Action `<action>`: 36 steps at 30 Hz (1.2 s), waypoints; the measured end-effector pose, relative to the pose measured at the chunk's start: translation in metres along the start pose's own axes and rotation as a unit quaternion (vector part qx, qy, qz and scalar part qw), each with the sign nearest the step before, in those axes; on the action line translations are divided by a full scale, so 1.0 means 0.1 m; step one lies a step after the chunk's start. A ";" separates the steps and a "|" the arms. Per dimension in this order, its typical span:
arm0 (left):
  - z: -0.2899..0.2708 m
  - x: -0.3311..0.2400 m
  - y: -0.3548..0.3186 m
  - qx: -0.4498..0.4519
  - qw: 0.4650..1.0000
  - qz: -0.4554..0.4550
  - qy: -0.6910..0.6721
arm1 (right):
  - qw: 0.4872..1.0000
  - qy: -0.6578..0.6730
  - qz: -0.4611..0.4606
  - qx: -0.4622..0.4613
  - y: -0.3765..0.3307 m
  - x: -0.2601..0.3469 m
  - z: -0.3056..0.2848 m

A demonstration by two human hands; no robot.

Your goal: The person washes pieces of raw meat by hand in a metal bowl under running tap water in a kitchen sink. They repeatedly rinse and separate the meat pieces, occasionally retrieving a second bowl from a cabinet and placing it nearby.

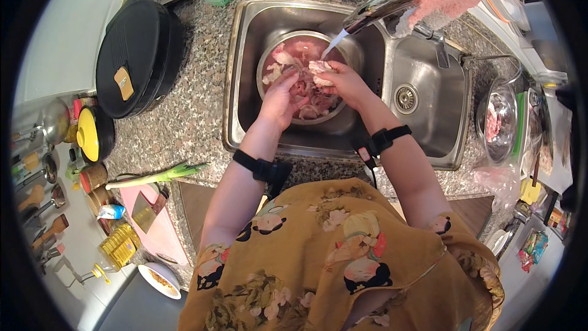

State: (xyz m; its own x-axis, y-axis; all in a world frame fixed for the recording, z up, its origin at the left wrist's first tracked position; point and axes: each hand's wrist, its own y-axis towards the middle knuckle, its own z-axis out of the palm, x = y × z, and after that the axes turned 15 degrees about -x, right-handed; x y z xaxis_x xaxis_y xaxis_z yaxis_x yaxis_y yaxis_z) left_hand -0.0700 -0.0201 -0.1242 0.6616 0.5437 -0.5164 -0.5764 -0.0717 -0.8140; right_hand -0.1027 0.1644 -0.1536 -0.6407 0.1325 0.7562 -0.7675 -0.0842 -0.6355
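A round metal bowl stands in the larger basin of the steel sink. Pieces of raw meat lie in its reddish water. My right hand pinches a pale piece of raw meat at the bowl's right side, under the water stream. On the left, my left hand reaches over the rim, its thumb and fingers apart beside the meat; some fingertips are hidden. Water runs into the bowl from the chrome faucet, which has a pink and white cloth draped over it.
A black round electric pan stands on the left counter. Nearer are a green onion, a cleaver on a pink cutting board, and an oil bottle. Right of the sink sits a clear bowl with meat.
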 end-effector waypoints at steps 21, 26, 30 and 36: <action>0.01 -0.21 -0.07 0.083 0.996 0.000 -0.039 | 0.918 -0.166 -0.359 0.022 -0.31 0.44 0.11; 0.06 -0.34 -0.07 0.123 0.992 0.001 -0.005 | 0.868 -0.234 -0.437 0.025 -0.40 0.55 0.15; 0.22 -0.44 -0.17 0.169 0.986 0.001 -0.004 | 0.719 -0.368 -0.589 -0.043 -0.55 0.70 0.18; 0.39 -0.49 -0.30 0.148 0.988 0.043 0.027 | 0.794 -0.266 -0.539 -0.092 -0.57 0.73 0.23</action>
State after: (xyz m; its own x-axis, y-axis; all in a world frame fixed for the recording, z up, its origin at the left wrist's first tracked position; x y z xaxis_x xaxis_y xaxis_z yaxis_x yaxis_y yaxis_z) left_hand -0.1041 -0.0117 -0.0643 0.6238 0.5003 -0.6005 -0.7416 0.1363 -0.6569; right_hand -0.1063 0.1561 -0.0583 0.4300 -0.4100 0.8044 -0.8914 -0.0517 0.4502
